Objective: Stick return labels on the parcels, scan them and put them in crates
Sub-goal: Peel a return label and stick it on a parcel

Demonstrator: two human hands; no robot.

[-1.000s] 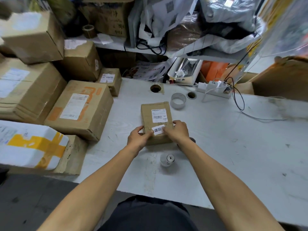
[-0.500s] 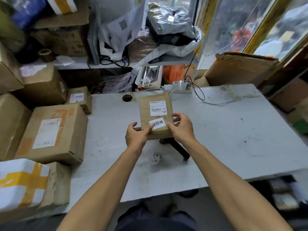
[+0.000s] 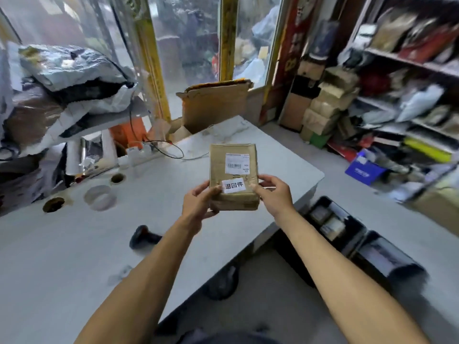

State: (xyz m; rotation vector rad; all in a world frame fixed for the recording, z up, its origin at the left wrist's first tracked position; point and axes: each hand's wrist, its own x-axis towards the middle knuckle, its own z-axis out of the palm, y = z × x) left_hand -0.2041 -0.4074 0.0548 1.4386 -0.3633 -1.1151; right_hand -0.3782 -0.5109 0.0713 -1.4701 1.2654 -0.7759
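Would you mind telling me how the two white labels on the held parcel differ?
The return label is small, tilted, and carries three large black characters; the shipping label is larger, squarer, with a barcode and small print. The return label sits nearer the hands, the shipping label farther. Both are white and stuck on the parcel's top face.

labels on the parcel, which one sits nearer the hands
The white return label with bold black characters, between the left hand and right hand. The barcode label sits higher up the parcel.
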